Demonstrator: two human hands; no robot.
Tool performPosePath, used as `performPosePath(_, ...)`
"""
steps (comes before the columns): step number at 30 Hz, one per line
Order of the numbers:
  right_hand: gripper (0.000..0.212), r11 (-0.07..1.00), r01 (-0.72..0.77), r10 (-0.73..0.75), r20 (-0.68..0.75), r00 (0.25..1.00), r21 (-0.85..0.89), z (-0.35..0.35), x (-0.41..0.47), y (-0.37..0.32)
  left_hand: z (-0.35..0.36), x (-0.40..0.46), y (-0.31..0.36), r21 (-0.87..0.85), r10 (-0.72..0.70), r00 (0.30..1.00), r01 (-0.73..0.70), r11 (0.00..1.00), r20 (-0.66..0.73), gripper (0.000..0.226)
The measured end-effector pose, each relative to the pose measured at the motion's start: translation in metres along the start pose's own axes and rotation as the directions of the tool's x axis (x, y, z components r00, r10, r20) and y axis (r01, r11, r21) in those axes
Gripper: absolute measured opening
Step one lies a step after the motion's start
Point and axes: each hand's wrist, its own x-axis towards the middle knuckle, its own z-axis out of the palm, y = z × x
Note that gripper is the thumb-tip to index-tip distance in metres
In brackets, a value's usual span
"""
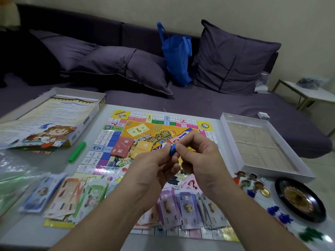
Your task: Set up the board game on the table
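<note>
Pinching blue piece (172, 149) in both hands' fingers (167, 148), banknotes (184, 205) below, roulette wheel (301, 198) right

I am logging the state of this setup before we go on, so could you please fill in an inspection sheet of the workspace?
Surface: pale table, largely covered by game parts.
Job's things: game board lies flat in the middle; red card and yellow card on it; paper money spread along the near edge; character pawns, a die and roulette wheel at right; green stick left of the board.
Clutter: box lid with leaflet at left; open box tray at right; clear plastic bag.
Hands: left hand and right hand both pinch a small blue piece above the board.
Cables: nothing seen.
Surroundings: purple sofa with cushions, blue bag, side table.
</note>
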Motion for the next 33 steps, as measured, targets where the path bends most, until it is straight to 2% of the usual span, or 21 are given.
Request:
performPosePath(2, 0.007, 0.998, -0.045, 0.045, -0.007, 0.999, -0.049, 0.001, 0.0, -0.001, 0.0, 0.001, 0.0, 0.01, -0.025, 1.0, 0.026, 1.0, -0.01, 0.029)
performPosePath(3, 0.011, 0.995, -0.102, 0.102, 0.001, 0.995, -0.008, 0.0, 0.001, -0.001, 0.0, 0.002, 0.001, 0.021, -0.034, 0.999, 0.034, 0.999, -0.008, 0.029)
performPosePath(6, 0.027, 0.903, -0.296, 0.3, 0.035, 0.953, 0.311, -0.006, 0.003, 0.0, -0.003, 0.005, 0.002, 0.055, -0.049, 0.998, 0.051, 0.997, -0.031, 0.028)
performPosePath(7, 0.03, 0.869, -0.337, 0.348, 0.037, 0.937, 0.361, -0.01, 0.005, 0.001, -0.004, 0.005, 0.002, 0.064, -0.049, 0.998, 0.052, 0.997, -0.045, 0.028)
performPosePath(11, 0.044, 0.859, -0.444, 0.458, 0.005, 0.889, 0.257, -0.019, 0.007, 0.004, -0.007, 0.007, 0.0, 0.096, -0.049, 0.995, 0.056, 0.994, -0.081, 0.028)
performPosePath(15, 0.028, 0.895, -0.397, 0.41, -0.026, 0.912, 0.206, -0.023, 0.006, 0.001, -0.008, 0.01, -0.001, 0.074, -0.066, 0.995, 0.072, 0.995, -0.079, 0.026)
performPosePath(19, 0.009, 0.968, -0.228, 0.219, -0.091, 0.972, -0.103, -0.023, 0.004, -0.004, -0.005, 0.011, -0.001, 0.077, -0.059, 0.995, 0.064, 0.995, -0.075, 0.023)
performPosePath(23, 0.002, 0.978, -0.062, 0.044, -0.092, 0.995, -0.198, -0.022, 0.0, -0.008, -0.008, 0.009, -0.001, 0.079, -0.058, 0.998, 0.06, 0.995, -0.031, 0.026)
performPosePath(25, 0.009, 0.983, -0.021, 0.004, -0.098, 0.995, -0.181, -0.02, -0.001, -0.006, -0.008, 0.008, -0.002, 0.067, -0.057, 0.998, 0.056, 0.996, 0.018, 0.026)
performPosePath(28, 0.014, 0.998, -0.028, 0.024, -0.065, 0.998, -0.052, -0.015, -0.002, -0.002, -0.007, 0.006, -0.002, 0.032, -0.05, 0.995, 0.048, 0.998, 0.081, 0.03)
performPosePath(33, 0.013, 0.996, -0.084, 0.086, -0.084, 0.993, 0.026, -0.013, -0.003, 0.003, -0.008, 0.004, 0.001, 0.013, -0.019, 0.996, 0.018, 1.0, 0.086, 0.035)
